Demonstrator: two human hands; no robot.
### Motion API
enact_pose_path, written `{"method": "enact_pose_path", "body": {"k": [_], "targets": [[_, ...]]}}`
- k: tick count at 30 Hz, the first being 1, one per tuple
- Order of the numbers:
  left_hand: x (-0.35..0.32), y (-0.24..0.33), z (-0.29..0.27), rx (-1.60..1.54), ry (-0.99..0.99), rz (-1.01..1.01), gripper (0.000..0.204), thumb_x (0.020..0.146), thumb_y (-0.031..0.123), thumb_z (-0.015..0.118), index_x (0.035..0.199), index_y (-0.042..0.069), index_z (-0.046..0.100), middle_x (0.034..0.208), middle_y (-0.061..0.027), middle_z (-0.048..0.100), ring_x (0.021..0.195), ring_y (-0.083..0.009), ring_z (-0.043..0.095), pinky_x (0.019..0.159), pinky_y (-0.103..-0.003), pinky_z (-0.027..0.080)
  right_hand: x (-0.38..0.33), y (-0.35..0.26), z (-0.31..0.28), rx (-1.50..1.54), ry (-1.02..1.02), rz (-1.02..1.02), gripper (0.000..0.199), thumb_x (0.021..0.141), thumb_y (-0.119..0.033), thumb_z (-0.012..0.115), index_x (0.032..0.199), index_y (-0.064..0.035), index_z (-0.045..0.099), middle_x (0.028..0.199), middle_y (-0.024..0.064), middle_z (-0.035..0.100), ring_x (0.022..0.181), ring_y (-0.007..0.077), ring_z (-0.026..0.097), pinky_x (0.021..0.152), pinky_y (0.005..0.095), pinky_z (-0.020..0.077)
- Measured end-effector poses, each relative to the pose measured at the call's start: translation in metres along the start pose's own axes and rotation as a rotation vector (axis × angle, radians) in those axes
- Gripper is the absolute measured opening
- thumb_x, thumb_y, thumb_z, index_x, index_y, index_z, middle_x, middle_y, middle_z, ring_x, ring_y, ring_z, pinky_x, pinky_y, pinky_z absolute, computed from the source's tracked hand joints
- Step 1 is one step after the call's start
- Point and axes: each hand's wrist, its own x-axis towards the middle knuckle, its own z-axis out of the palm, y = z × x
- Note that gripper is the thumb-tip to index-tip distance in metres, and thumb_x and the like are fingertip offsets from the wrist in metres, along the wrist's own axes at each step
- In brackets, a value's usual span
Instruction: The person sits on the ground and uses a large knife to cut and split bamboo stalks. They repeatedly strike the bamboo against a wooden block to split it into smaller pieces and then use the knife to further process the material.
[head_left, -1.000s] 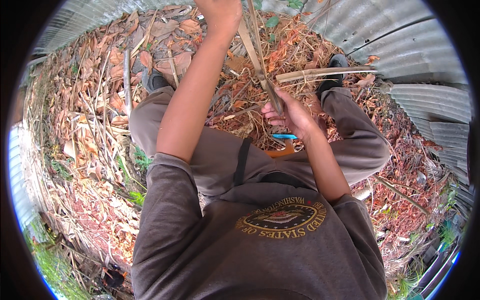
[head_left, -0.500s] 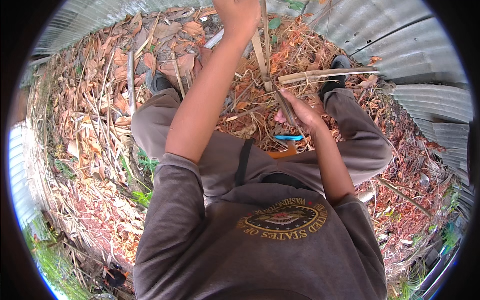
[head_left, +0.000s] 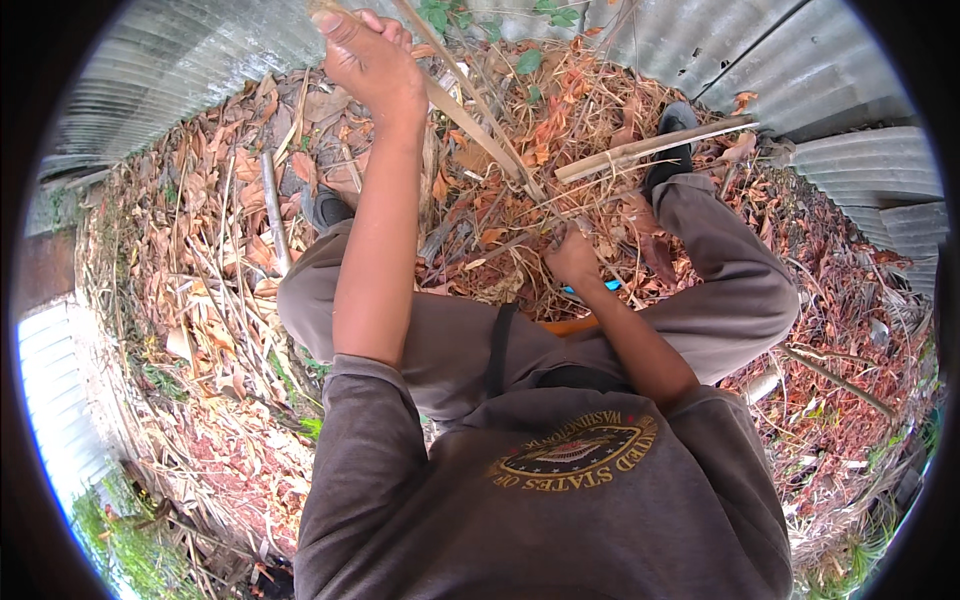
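Observation:
Toward the far left, my left hand [head_left: 372, 65] is closed around a pale split bamboo strip [head_left: 468, 124], whose end sticks out past the thumb. A second, thinner strip [head_left: 462, 82] rises beside it, and the two spread apart upward from a shared lower end near the ground. Close to that lower end is my right hand [head_left: 573, 258], its fingers curled into a fist on the bamboo; its grip is partly hidden by the back of the hand. Just under the right wrist, a bright blue object [head_left: 603, 286] shows in part.
An orange piece [head_left: 572, 325] shows between my legs. A cut bamboo length [head_left: 655, 148] lies across my right shoe [head_left: 675, 125]. A grey pole [head_left: 274, 212] rests on dry leaves at left. Corrugated metal sheets [head_left: 800, 70] enclose the far side and right.
My left hand has swung left with its strip, and the strips have spread wider apart. My right hand has shifted slightly nearer to me and turned, its fingers now curled in.

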Motion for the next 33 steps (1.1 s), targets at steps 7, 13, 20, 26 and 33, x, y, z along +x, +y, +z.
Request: {"method": "enact_pose_path", "body": {"k": [7,13,20,26,33], "targets": [[0.007,-0.004,-0.044,0.064,0.23,0.024,0.063,0.092,0.068,0.034,0.074,0.008,0.035,0.062,-0.0022,0.038,0.053,-0.011,0.036,0.048,-0.023,0.032,-0.03,-0.109,-0.046,0.173,-0.075,-0.17,0.04,0.078,-0.016,0.068,0.112,-0.0041,0.05,0.074,0.0235,0.063,0.071,0.0396,0.064,0.072,0.0477,0.0493],[0.009,-0.009,-0.044,0.212,0.306,0.136,0.067,0.092,0.071,0.029,0.071,0.007,0.037,0.061,-0.003,0.039,0.055,-0.0141,0.037,0.053,-0.026,0.036,0.015,0.017,0.016,-0.076,-0.132,0.151,0.035,0.081,-0.02,0.067,0.109,-0.0031,0.055,0.081,0.0231,0.067,0.08,0.04,0.066,0.075,0.0463,0.0529],[0.018,-0.011,-0.04,0.135,0.314,0.096,0.067,0.09,0.072,0.031,0.07,0.008,0.036,0.059,-0.0046,0.039,0.055,-0.0166,0.038,0.054,-0.028,0.039,0.008,0.036,0.009,-0.176,-0.189,0.171,0.034,0.08,-0.014,0.062,0.108,0.0051,0.059,0.093,0.0267,0.067,0.092,0.0384,0.068,0.079,0.0447,0.0552],[0.013,-0.003,-0.024,0.027,0.083,-0.028,0.065,0.087,0.073,0.036,0.074,0.009,0.037,0.055,-0.0036,0.037,0.045,-0.0131,0.038,0.042,-0.026,0.035,0.015,0.044,-0.031,0.892,-0.797,0.457,0.014,0.081,-0.008,0.06,0.094,-0.0045,0.057,0.05,-0.0011,0.04,0.037,0.0091,0.034,0.052,0.0333,0.0473],[0.022,-0.014,-0.01,0.082,0.18,-0.045,0.064,0.09,0.07,0.036,0.076,0.008,0.037,0.057,-0.0019,0.034,0.048,-0.0122,0.034,0.042,-0.025,0.031,0.009,0.08,0.031,-0.002,-0.127,0.032,0.04,0.077,-0.015,0.065,0.111,0.0021,0.053,0.081,0.0202,0.066,0.076,0.0339,0.068,0.078,0.0437,0.0542]]}}
